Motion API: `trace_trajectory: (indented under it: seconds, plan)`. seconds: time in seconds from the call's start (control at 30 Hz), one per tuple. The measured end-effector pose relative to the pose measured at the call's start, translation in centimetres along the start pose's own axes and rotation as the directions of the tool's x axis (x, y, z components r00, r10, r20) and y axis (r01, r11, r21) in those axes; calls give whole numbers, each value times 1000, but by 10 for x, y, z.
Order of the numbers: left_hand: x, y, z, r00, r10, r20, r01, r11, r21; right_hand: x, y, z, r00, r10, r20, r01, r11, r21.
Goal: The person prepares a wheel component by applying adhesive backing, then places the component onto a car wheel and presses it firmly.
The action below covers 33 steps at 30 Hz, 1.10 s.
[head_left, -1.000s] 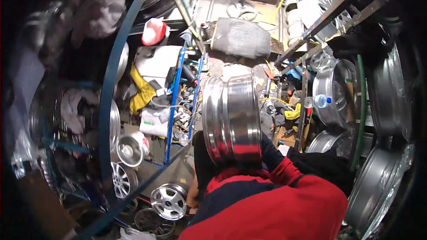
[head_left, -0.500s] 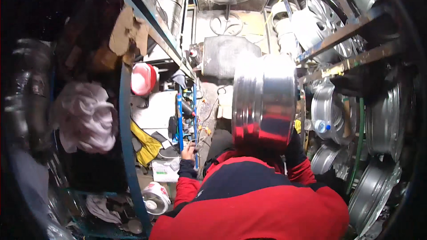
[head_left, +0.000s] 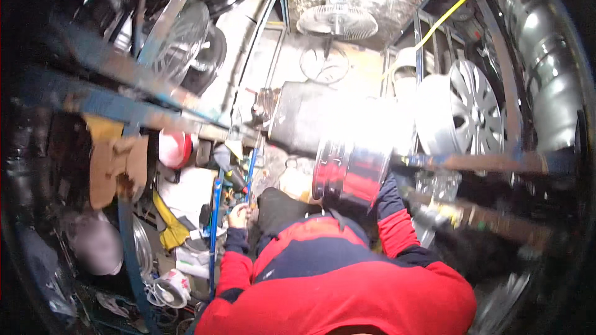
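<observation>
A shiny metal wheel rim [head_left: 349, 172] stands on its tread in front of my body, its polished side mirroring my red sleeve. My right sleeve cuff [head_left: 390, 197] reaches up to the rim's right side; the hand itself is hidden behind the rim and in glare. My left hand [head_left: 239, 216] is out to the left beside a blue metal rail [head_left: 216, 229], its fingers curled. Whatever may be in those fingers is too small to make out. Small tools [head_left: 233, 186] lie just beyond it, along the rails.
A grey padded panel [head_left: 304, 111] and a fan [head_left: 337, 23] are ahead. Alloy wheels [head_left: 477, 108] line the right rack, whose beams [head_left: 496, 161] jut inward. At left are a yellow-and-dark cloth [head_left: 172, 223], a white bucket [head_left: 172, 288] and cardboard [head_left: 118, 174].
The view has tilted up, showing more of the fan and far wall. In the picture the rim looks smaller, and my left hand is farther left. More of my right forearm shows.
</observation>
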<state>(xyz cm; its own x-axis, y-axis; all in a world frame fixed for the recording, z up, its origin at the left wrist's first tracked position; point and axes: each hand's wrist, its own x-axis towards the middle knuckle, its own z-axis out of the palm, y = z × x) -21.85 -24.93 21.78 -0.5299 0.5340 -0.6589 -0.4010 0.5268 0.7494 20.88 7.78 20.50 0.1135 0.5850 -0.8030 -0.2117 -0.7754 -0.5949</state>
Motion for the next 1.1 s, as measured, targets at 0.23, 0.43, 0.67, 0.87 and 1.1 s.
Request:
trace_trajectory:
  seconds: [0.23,0.43,0.67,0.87,1.1]
  plan:
    - [4,68,106,993,112,21,-114,989,93,128,-41,87,997,78,24,-75,991,-113]
    - [106,82,226,822,262,506,-403,895,191,205,-36,132,988,152,-15,-152,972,-180]
    - [278,44,320,761,74,644,-378,858,348,290,37,231,977,203,-59,-210,959,-188]
    - [411,8,320,892,116,438,-180,978,108,345,76,366,998,53,-41,-65,909,-412]
    - [504,-5,278,880,-21,474,251,868,-428,275,82,329,591,-404,698,804,361,-472]
